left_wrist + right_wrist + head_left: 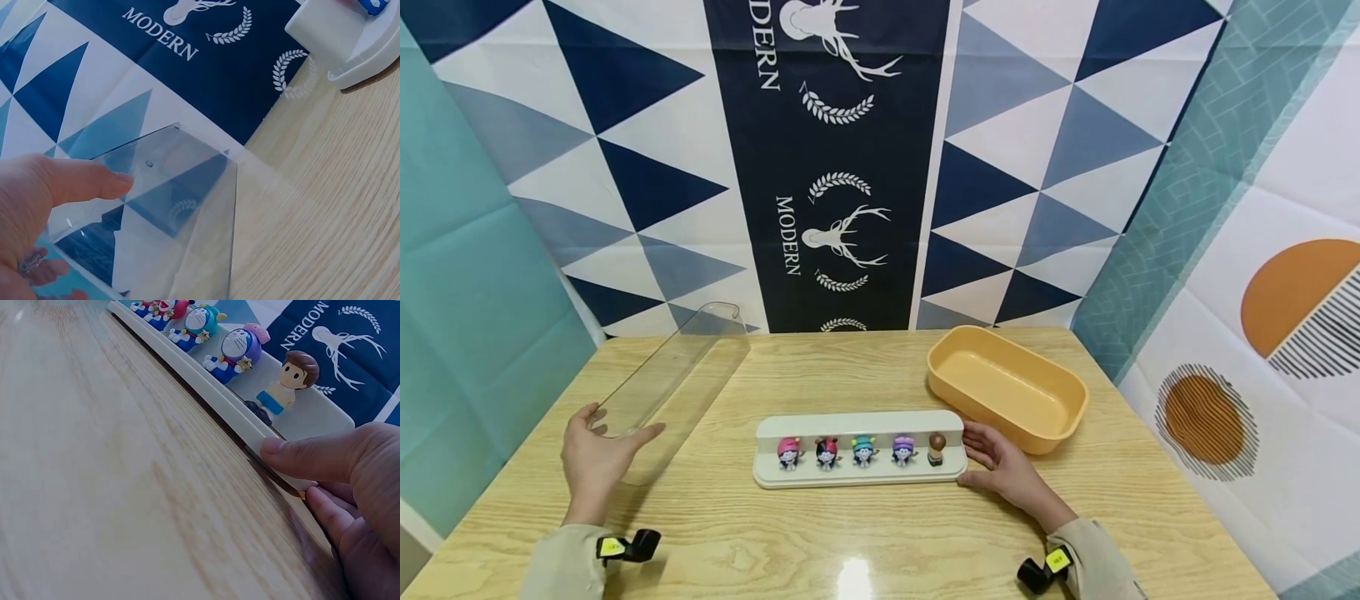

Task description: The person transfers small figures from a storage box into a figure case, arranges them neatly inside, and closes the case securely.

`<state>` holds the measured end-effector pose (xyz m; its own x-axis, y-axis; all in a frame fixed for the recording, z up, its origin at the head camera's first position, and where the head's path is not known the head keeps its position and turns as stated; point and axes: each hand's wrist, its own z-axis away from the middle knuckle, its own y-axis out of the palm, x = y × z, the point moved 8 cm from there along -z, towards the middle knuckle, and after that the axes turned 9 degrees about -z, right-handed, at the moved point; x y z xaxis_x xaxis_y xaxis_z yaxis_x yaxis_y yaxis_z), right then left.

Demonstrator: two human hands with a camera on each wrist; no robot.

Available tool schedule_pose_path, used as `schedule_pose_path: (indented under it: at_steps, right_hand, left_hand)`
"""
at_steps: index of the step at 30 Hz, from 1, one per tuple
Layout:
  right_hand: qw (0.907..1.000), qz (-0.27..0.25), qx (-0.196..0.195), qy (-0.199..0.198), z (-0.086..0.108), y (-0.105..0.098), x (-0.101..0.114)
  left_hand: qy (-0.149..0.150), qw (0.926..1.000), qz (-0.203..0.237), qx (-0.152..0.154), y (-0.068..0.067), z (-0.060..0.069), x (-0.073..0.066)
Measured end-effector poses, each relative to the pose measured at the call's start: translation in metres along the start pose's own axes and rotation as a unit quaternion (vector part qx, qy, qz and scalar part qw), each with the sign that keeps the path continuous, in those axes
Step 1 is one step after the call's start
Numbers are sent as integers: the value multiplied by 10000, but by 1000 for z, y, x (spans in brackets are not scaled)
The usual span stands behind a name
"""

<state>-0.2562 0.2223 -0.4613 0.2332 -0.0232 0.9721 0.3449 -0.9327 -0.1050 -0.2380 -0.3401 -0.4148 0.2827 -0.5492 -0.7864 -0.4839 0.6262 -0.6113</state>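
Note:
At the left, my left hand (597, 460) holds one end of a long clear plastic cover (679, 377), thumb on one side and fingers on the other. The cover is tilted, its far end towards the back wall. A long white display stand (859, 423) is mid-table, with several small figurines in a row; one at its right end has brown hair (300, 370). My right hand (1011, 477) grips the stand's right end, its thumb (300, 456) on the front edge and other fingers low at the end. In the right wrist view, part of those fingers is hidden.
A yellow-orange plastic basin (1007, 379) stands at the back right, just behind my right hand. The wooden table (760, 542) meets a patterned cloth wall (842, 275) at the back, with cloth sides at left and right.

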Motion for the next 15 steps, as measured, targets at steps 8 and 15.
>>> schedule_pose_path:
  at_steps: [8, 15]
  right_hand:
    - [10000, 10, -19, 55, 0, -2, -2]
    - [10000, 20, 6, 12, 0, -1, -3]
  left_hand:
    - [-139, 9999, -89, -14, -6, -4, 1]
    - [-14, 9999, -47, 132, -13, 0, -9]
